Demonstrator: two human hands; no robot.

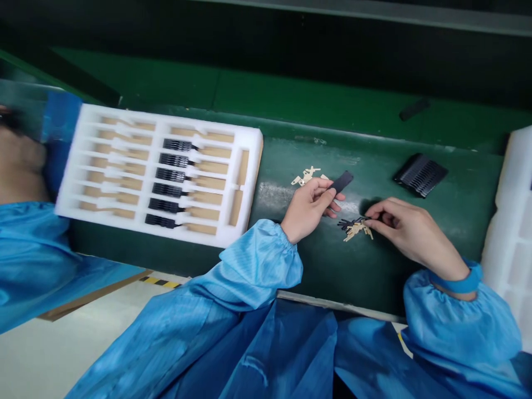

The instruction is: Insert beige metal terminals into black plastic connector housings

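My left hand (310,208) grips a flat black rectangular piece (342,181) between thumb and fingers, its far end tilted up to the right. To the right, my right hand (401,224) has thumb and forefinger pinched at the edge of a small pile. Thin black strips (346,224) and cream-coloured strips (358,229) make up that pile. Whatever the pinch holds is too small to make out. Just beyond my left hand lie several flat cream pieces (306,176), partly hidden by the fingers.
A white foam tray (249,183) at left has slots, some holding black comb-like parts (168,190). A stack of black pieces (420,174) lies at right, a single black piece (414,108) behind it. White foam (509,221) borders the right. Another person's hand (20,166) is far left.
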